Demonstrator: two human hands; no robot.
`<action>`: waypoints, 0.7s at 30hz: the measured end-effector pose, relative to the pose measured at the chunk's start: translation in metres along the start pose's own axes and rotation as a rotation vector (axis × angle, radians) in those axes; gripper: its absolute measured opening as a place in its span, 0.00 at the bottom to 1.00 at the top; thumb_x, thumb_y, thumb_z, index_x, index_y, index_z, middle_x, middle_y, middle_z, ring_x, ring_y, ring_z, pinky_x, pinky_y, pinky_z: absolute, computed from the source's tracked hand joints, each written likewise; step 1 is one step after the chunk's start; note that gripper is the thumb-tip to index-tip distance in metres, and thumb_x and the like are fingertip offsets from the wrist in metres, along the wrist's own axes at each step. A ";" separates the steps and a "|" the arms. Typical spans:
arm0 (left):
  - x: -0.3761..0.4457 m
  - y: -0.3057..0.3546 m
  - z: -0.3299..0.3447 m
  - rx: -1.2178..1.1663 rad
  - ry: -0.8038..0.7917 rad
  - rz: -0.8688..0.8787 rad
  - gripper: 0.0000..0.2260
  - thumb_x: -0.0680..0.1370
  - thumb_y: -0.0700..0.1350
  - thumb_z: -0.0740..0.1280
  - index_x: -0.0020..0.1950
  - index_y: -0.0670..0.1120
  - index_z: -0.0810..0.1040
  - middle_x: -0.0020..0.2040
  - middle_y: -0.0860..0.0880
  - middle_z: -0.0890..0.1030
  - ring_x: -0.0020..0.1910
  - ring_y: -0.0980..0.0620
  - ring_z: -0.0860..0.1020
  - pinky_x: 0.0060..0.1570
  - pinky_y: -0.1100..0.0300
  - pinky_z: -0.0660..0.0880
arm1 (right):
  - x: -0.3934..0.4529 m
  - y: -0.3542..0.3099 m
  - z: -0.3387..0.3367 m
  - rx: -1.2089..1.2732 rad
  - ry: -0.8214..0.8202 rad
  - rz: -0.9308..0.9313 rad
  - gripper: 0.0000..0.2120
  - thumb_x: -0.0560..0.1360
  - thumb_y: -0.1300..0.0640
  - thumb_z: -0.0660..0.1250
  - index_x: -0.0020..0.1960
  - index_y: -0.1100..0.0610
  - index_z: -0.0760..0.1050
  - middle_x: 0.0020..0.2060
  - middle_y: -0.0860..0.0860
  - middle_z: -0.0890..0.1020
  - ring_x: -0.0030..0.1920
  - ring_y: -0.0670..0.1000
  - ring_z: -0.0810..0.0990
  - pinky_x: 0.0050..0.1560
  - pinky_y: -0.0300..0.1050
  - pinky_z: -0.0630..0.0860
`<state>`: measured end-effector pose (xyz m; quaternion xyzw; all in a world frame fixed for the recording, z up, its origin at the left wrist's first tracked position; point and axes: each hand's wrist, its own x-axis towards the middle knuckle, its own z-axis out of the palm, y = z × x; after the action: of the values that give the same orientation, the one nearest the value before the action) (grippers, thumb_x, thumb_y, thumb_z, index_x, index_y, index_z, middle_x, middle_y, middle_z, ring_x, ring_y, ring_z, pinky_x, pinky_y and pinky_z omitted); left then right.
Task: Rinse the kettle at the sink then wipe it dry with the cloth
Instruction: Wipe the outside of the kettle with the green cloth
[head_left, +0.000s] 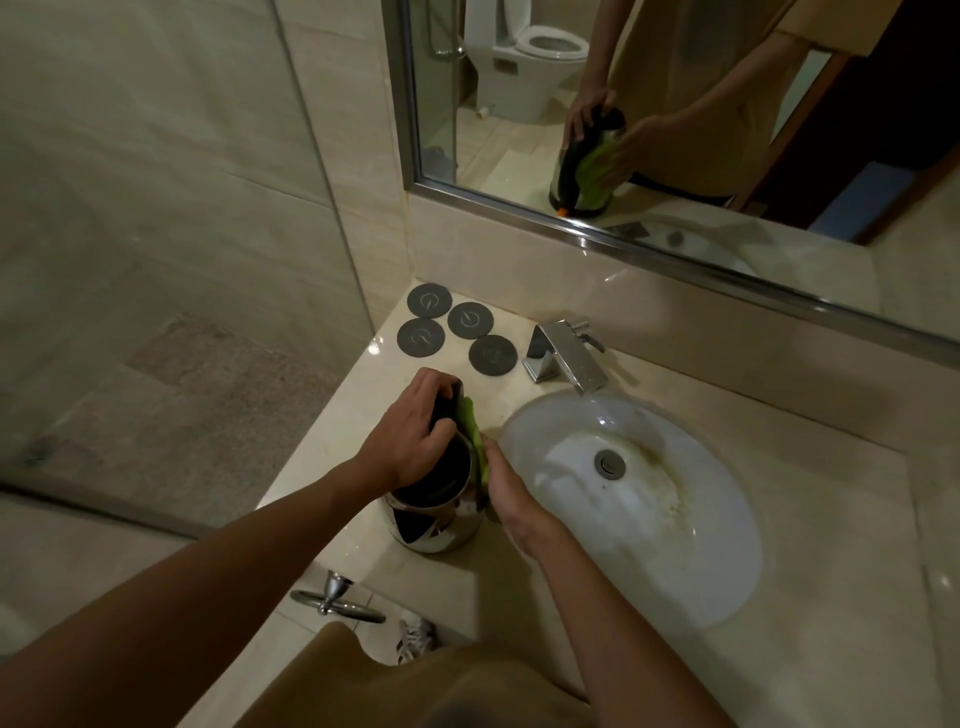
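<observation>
I see one kettle standing upright on the counter, just left of the single sink. My left hand is curled over its black top, gripping it from above. My right hand lies against the kettle's right side with one green cloth between palm and metal — the fingers are tucked behind the kettle body, so I cannot tell whether they are curled round the cloth or laid flat on it.

Counting the rest: four dark round coasters sit in a cluster at the back left corner of the counter, well apart from the kettle, and one chrome tap stands behind the basin. One drain shows in the bowl. Above the counter runs one mirror — in it I see both hands on the kettle, and one toilet behind.
</observation>
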<state>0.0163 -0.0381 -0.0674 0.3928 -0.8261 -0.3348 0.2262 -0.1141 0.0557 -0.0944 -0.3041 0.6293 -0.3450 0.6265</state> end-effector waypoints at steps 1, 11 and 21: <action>-0.001 0.001 -0.001 0.002 -0.002 -0.001 0.10 0.72 0.49 0.57 0.52 0.49 0.65 0.52 0.49 0.70 0.45 0.49 0.72 0.43 0.57 0.73 | -0.002 0.002 0.000 0.007 0.008 0.022 0.23 0.86 0.44 0.40 0.72 0.48 0.66 0.64 0.53 0.75 0.60 0.47 0.74 0.63 0.45 0.71; -0.001 0.001 -0.001 0.013 0.011 -0.005 0.13 0.71 0.50 0.56 0.53 0.46 0.66 0.50 0.49 0.70 0.44 0.48 0.72 0.43 0.53 0.73 | -0.026 0.021 0.011 0.043 0.006 -0.069 0.23 0.87 0.48 0.42 0.81 0.43 0.45 0.75 0.38 0.54 0.75 0.40 0.52 0.71 0.40 0.54; -0.001 0.000 -0.001 -0.001 0.007 -0.015 0.10 0.72 0.46 0.59 0.53 0.47 0.66 0.50 0.49 0.70 0.45 0.49 0.72 0.42 0.61 0.71 | -0.007 0.033 0.008 0.102 0.019 0.133 0.37 0.77 0.28 0.43 0.81 0.43 0.54 0.79 0.50 0.62 0.79 0.52 0.59 0.79 0.56 0.57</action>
<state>0.0174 -0.0372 -0.0670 0.3997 -0.8223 -0.3357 0.2267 -0.1044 0.0803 -0.1175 -0.2259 0.6357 -0.3373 0.6566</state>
